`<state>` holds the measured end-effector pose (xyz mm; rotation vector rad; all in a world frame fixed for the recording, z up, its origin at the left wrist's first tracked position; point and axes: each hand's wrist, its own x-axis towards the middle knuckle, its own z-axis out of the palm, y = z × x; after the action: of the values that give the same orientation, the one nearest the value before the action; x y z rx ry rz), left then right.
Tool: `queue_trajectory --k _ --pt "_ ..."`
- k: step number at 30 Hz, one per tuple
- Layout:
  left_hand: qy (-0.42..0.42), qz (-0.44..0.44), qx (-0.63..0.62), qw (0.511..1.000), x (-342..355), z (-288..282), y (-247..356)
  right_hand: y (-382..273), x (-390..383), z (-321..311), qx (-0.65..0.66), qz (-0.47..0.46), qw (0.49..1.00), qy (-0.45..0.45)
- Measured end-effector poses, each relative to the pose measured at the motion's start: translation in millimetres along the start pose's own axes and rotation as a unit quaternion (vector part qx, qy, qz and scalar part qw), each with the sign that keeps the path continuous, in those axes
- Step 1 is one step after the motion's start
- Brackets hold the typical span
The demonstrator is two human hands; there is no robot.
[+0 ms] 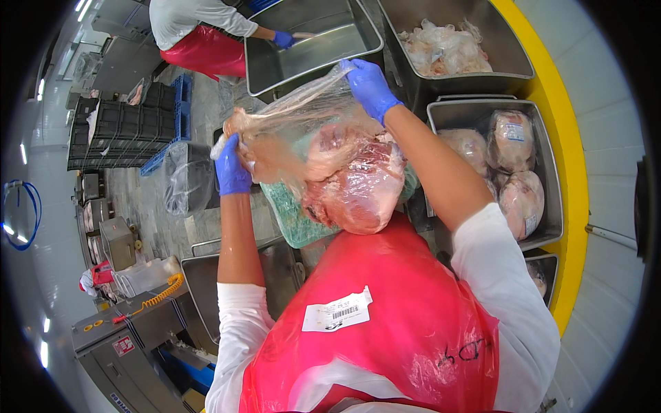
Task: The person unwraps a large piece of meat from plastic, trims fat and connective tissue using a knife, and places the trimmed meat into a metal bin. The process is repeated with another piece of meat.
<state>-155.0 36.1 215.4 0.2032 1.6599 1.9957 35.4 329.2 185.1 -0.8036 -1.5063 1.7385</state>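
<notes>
A large cut of raw meat (365, 182), pink with pale fat, lies close in front of my red apron on a green surface (292, 213). Above its far side a clear plastic bag (313, 96) is stretched between my two gloved hands. My left hand (233, 168), in a blue glove, is closed on the bag's left end, where pinkish liquid or meat shows through the film. Further away and to the right, my right hand (372, 88), also blue-gloved, grips the bag's upper edge. Folds of film partly hide the meat's far end.
Right of me a metal bin (554, 199) holds several wrapped meat pieces (521, 203). Behind it stands a bin (513, 82) of crumpled plastic (444, 48). A co-worker (200, 34) reaches into another metal bin (258, 65). Dark crates (127, 124) stand left; a yellow rail (575, 172) runs right.
</notes>
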Motion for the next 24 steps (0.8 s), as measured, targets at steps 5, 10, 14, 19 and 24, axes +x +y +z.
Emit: queue_trajectory --k 5,10,14,19,24 --pt "-0.023 0.005 -0.024 0.999 61 37 -10 -43 -44 -32 -0.022 0.123 0.992 -0.022" --pt "-0.017 0.053 -0.006 0.998 97 53 -18 -66 -68 -29 -0.024 0.073 0.994 -0.080" --pt "-0.128 -0.030 -0.033 0.991 73 37 -3 -60 -57 -46 -0.058 0.016 0.994 -0.094" --pt "-0.095 -0.089 -0.108 0.986 16 -83 5 -44 -73 -73 -0.164 -0.069 0.950 -0.257" --pt "-0.016 -0.104 -0.128 0.986 -51 -113 -21 9 -176 -78 -0.376 -0.227 0.830 -0.343"
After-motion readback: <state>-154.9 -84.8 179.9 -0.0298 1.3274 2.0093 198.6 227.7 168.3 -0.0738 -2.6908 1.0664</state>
